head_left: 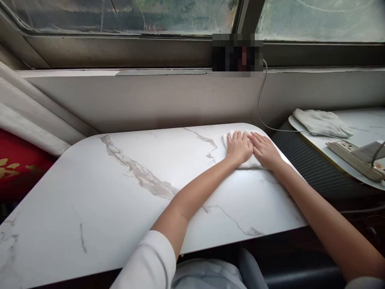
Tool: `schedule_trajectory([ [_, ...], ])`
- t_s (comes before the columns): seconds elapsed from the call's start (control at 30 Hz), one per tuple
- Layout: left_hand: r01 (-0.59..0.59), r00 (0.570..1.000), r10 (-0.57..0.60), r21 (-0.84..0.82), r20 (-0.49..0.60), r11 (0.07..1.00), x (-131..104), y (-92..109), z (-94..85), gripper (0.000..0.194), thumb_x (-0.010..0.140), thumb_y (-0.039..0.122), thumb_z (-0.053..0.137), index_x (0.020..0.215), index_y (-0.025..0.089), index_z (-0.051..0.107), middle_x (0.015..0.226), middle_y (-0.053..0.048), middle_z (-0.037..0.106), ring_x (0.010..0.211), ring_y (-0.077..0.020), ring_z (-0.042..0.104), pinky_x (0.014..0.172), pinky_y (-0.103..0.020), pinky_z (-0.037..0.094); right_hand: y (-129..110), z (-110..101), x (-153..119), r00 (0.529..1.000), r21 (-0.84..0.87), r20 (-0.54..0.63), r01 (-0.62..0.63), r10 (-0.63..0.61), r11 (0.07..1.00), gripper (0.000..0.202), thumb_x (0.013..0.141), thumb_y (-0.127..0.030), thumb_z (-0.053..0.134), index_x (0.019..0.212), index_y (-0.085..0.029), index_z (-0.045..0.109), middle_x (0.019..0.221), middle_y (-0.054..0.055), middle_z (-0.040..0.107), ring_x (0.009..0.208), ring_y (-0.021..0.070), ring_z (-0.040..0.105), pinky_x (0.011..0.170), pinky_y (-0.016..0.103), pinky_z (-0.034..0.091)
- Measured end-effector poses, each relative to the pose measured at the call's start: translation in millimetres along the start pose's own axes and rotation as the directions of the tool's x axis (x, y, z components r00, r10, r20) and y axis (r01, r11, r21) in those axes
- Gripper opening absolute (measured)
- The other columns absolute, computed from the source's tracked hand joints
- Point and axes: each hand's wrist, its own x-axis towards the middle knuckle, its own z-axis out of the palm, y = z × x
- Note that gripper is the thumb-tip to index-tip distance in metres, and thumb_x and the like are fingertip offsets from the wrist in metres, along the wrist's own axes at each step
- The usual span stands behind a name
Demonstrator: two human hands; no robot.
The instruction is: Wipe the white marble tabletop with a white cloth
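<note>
Pressing wht. cloth (250,163) beneath hands (240,148), open flat, tog.; on tbl. (90,192), far R

Two hands are counted: one left hand (240,147) and one right hand (266,150). Two white cloths (321,121) are included. Two marble-patterned tabletops (90,192) are shown. Two window panes (120,16) are fitted in view. One power strip (355,159) is provided. At least two cables (279,129) are visible; the exact number cannot be determined. One red fabric item (24,168) with a gold pattern is partly shown.
</note>
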Motion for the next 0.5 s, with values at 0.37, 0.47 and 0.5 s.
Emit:
schedule_trajectory([
  [0.37,-0.193,0.970,0.197,-0.042,0.142,0.980,-154,5,-39.2,0.055,0.097,0.034,0.019,0.144,0.010,0.032,0.153,-0.012,0.033,0.143,-0.0249,0.021,0.118,-0.049,0.013,-105,-42,-142,0.998,-0.086,-0.065,-0.020,0.014,0.996,0.053,0.095,-0.026,0.025,0.146,-0.015,0.034,0.143,0.013,0.046,0.136,0.0255,0.036,0.109,0.048,0.032],
  [0.47,-0.188,0.966,0.197,-0.070,0.166,0.980,-163,-2,-45.7,0.055,0.097,0.033,0.019,0.145,0.009,0.032,0.153,-0.011,0.032,0.143,-0.0245,0.021,0.119,-0.049,0.012,-118,-44,-145,0.997,-0.084,-0.061,-0.044,0.039,0.996,0.052,0.094,-0.026,0.025,0.144,-0.015,0.037,0.142,0.013,0.047,0.135,0.0259,0.038,0.107,0.048,0.033],
  [0.5,-0.179,0.967,0.190,-0.079,0.168,0.981,-162,-4,-46.9,0.055,0.097,0.033,0.019,0.145,0.010,0.032,0.153,-0.011,0.032,0.143,-0.0241,0.021,0.119,-0.049,0.013,-120,-43,-142,0.997,-0.077,-0.049,-0.055,0.051,0.996,0.051,0.094,-0.026,0.025,0.142,-0.015,0.039,0.142,0.013,0.048,0.134,0.0259,0.038,0.107,0.048,0.034],
])
